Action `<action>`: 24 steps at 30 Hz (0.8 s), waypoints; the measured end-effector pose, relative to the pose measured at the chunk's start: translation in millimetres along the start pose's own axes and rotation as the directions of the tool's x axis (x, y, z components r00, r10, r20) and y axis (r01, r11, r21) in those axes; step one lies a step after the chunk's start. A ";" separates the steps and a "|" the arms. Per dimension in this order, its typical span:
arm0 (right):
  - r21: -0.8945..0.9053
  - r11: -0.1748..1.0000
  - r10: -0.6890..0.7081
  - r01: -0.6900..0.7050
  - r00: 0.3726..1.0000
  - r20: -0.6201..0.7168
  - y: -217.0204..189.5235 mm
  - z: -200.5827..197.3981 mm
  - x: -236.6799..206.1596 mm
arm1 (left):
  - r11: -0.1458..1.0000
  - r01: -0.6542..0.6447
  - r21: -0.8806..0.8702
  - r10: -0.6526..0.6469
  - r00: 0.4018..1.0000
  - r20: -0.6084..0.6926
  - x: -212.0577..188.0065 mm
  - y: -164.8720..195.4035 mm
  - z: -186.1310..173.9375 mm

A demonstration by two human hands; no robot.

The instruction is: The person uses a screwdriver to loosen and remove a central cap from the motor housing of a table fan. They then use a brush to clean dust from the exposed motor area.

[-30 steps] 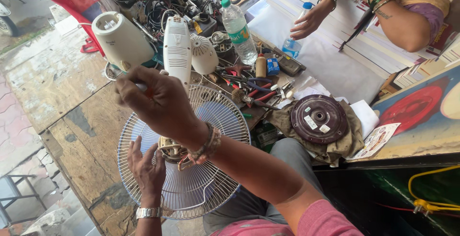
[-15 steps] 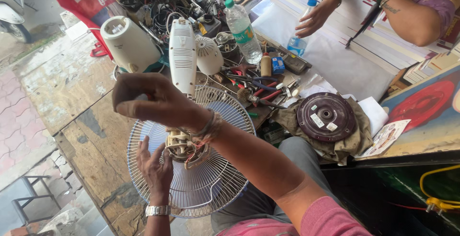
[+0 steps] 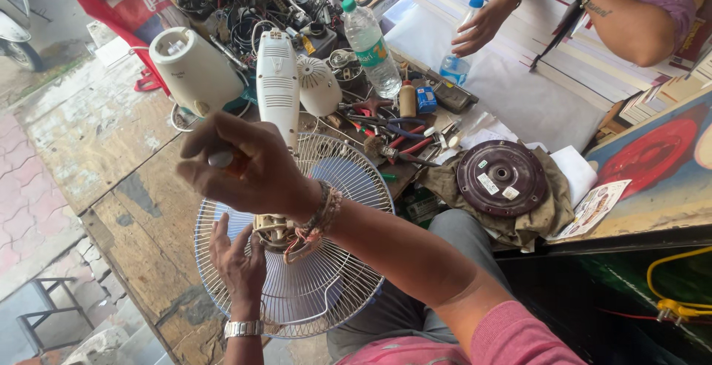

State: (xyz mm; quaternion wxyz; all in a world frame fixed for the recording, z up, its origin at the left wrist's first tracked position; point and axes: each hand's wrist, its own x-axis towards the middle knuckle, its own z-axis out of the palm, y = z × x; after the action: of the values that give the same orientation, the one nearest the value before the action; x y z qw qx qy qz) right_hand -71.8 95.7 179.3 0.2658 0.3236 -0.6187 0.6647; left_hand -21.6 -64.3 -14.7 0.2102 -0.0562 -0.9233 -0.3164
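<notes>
The right hand (image 3: 245,165) is raised above the round white wire fan guard (image 3: 297,239) and its fingers are closed around the handle of a small tool, probably a screwdriver; only the pale end of the handle shows, so the tip I cannot tell. The left hand (image 3: 237,261) lies lower, with fingers spread and pressed on the wires of the guard, just beside the small cream motor part with orange wires (image 3: 278,231) at the centre. The guard rests partly on the worn wooden tabletop (image 3: 141,216) and partly over the person's lap, with the white fan body (image 3: 277,87) standing behind it.

To do this step well, in my judgement the left hand should keep the guard steady, and the tool should come down straight on the motor part, so it does not slip into the thin wires.

Near by are pliers with red handles (image 3: 400,142), a clear plastic bottle (image 3: 369,46) and a dark round metal plate on a cloth (image 3: 500,179). Another person's hand (image 3: 478,27) touches a smaller bottle.
</notes>
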 end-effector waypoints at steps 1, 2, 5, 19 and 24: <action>-0.037 0.998 -0.043 0.043 0.999 -0.008 -0.1 -0.7 -0.6 | 1.000 0.003 0.001 -0.003 1.000 -0.001 0.0 0.0 0.3; -0.074 0.994 -0.084 0.083 0.996 -0.016 -0.4 -0.6 -1.3 | 1.000 0.001 0.002 -0.001 1.000 0.002 0.0 0.0 0.7; -0.098 0.990 0.103 -0.106 0.994 -0.034 1.0 2.8 -1.0 | 1.000 0.005 0.010 -0.005 1.000 0.007 -0.8 -0.5 1.4; -0.191 0.980 0.051 -0.049 0.999 0.008 9.1 6.0 -2.3 | 1.000 -0.010 0.015 0.010 1.000 0.010 -1.5 -2.0 3.1; 0.155 0.988 0.006 -0.012 0.999 0.039 28.3 -0.2 -3.9 | 0.999 -0.025 -0.026 0.025 1.000 0.018 -4.0 -6.3 10.2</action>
State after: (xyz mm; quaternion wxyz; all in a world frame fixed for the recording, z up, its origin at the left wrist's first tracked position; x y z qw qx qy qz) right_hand -90.7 93.5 158.0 0.2249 0.3531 -0.5715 0.7058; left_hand -23.0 -62.9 -27.1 0.2049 -0.0732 -0.9202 -0.3253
